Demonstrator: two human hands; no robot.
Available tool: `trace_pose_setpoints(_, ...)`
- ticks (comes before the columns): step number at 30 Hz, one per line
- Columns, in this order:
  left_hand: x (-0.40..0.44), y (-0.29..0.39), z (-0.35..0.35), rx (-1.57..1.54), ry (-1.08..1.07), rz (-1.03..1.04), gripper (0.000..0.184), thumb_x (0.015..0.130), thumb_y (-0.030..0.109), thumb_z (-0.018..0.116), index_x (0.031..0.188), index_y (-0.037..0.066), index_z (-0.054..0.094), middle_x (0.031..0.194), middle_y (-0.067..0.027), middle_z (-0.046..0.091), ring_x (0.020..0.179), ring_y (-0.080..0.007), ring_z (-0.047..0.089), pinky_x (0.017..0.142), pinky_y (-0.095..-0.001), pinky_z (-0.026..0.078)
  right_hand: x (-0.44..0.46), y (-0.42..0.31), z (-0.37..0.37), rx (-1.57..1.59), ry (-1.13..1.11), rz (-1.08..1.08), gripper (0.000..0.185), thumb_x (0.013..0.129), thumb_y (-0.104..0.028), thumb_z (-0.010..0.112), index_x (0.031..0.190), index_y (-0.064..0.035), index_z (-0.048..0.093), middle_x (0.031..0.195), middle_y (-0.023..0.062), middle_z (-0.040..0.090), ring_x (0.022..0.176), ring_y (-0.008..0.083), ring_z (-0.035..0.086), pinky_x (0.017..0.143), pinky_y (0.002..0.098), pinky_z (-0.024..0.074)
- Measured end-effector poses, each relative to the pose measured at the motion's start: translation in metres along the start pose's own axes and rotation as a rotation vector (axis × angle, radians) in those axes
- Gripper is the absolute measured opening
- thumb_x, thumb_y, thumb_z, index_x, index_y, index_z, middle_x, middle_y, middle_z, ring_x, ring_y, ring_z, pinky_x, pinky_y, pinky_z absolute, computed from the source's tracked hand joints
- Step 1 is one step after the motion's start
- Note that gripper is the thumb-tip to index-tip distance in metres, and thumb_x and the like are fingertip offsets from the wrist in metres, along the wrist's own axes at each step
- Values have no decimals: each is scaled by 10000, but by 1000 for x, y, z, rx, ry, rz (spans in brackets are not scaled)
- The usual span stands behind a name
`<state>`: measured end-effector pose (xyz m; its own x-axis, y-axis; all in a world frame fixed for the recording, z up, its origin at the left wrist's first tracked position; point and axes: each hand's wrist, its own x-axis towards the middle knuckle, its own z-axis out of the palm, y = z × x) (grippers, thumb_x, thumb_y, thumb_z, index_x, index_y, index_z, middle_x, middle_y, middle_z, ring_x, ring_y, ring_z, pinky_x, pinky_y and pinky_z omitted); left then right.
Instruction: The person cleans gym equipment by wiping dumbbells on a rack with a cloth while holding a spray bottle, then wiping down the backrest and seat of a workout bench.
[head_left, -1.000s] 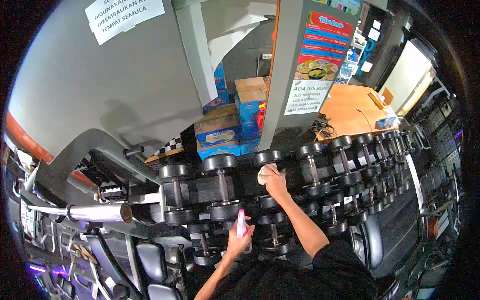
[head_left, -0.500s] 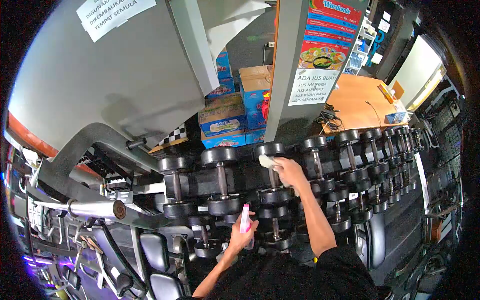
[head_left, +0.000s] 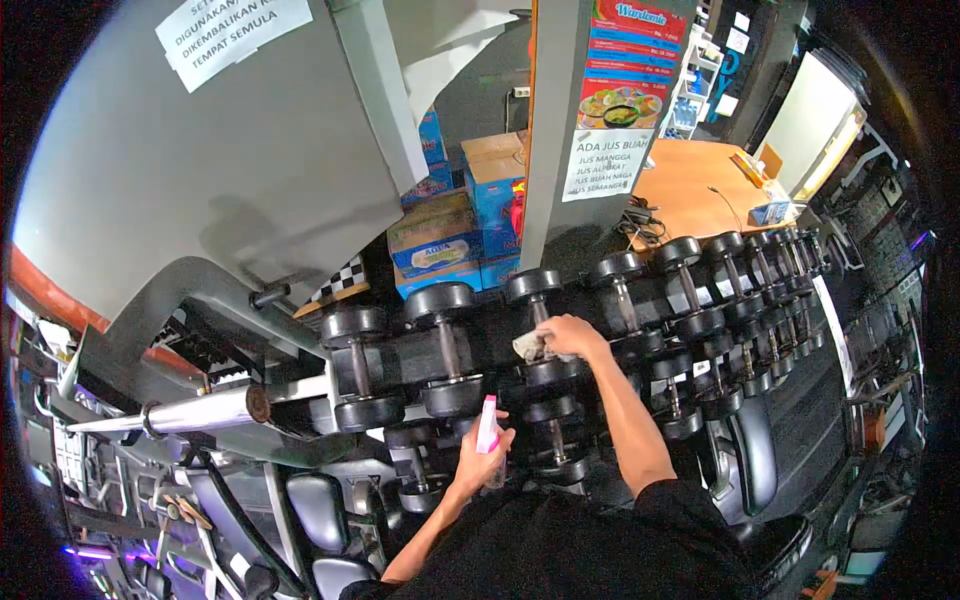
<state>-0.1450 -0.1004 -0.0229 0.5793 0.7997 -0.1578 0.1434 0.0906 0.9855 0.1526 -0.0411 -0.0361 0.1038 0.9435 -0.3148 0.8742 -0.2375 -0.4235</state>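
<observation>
My right hand is closed on a pale cloth, which presses against the handle and lower head of a black dumbbell on the rack's upper row. Lower and to the left, my left hand wraps round a spray bottle with a pink and white top, held upright. To the left of the cloth lies another dumbbell with a grey metal handle. The lower part of the bottle is mostly hidden by my fingers.
Two rows of dumbbells fill the rack, running off to the right. Behind it stand stacked water cartons, a grey pillar with a menu poster, and a wooden desk. A metal bar juts out at left, near padded seats.
My right hand and the cloth have moved down from the dumbbell's upper head to its handle and lower head. My left hand still holds the spray bottle. The view has shifted slightly.
</observation>
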Motion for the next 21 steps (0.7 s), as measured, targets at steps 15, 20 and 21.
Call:
trace_pose_setpoints(15, 0, -10, -10, -25, 59, 91, 314, 839, 110, 669, 1122, 38, 553, 668, 0, 569, 589, -81, 551, 552, -250, 457, 33, -39, 103, -393, 96, -130, 217, 830, -209, 589, 1021, -111, 621, 871, 134, 683, 851, 288, 674, 693, 425, 519)
trace_pose_setpoints(20, 0, -11, -13, -19, 79, 28, 321, 844, 125, 669, 1131, 40, 550, 676, -1, 574, 602, -76, 555, 549, -247, 453, 27, -21, 55, -234, -84, -162, 202, 831, -211, 596, 1005, -109, 605, 908, 167, 673, 865, 351, 649, 734, 476, 510)
trace_pose_setpoints(21, 0, -13, -13, -21, 82, 24, 321, 844, 125, 669, 1131, 40, 550, 676, -1, 574, 602, -76, 555, 549, -247, 453, 17, -25, 40, -208, -107, -134, 202, 839, -217, 583, 1019, -127, 600, 914, 161, 669, 869, 373, 636, 732, 489, 504)
